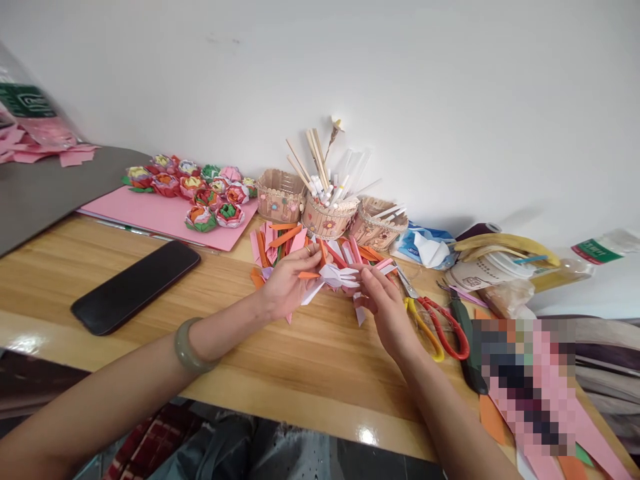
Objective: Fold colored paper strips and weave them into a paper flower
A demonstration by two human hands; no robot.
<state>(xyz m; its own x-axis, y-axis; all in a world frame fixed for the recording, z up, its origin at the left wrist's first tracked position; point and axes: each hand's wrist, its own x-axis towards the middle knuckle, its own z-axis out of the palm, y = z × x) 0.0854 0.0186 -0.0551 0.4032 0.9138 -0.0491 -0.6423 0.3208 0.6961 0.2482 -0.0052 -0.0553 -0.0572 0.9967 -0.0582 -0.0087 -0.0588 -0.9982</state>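
Observation:
Between my two hands is a folded paper flower (336, 275) with pale lilac-white petals and orange pieces sticking out of it. My left hand (293, 280) pinches it from the left, with thumb and fingers closed on its base. From the right, my right hand (380, 293) has its fingertips closed at the tips of the white petals. Right behind and under the flower lies a heap of folded paper strips (280, 241) in pink, orange and white. What the fingertips press on is partly hidden.
Finished paper flowers (193, 187) rest on a pink sheet (135, 210). A black phone (137, 287) lies at left. Behind stand craft-stick baskets (330, 217) with sticks. Scissors (435, 320), a dark-handled tool (465, 347) and a lidded cup (493, 270) are at right.

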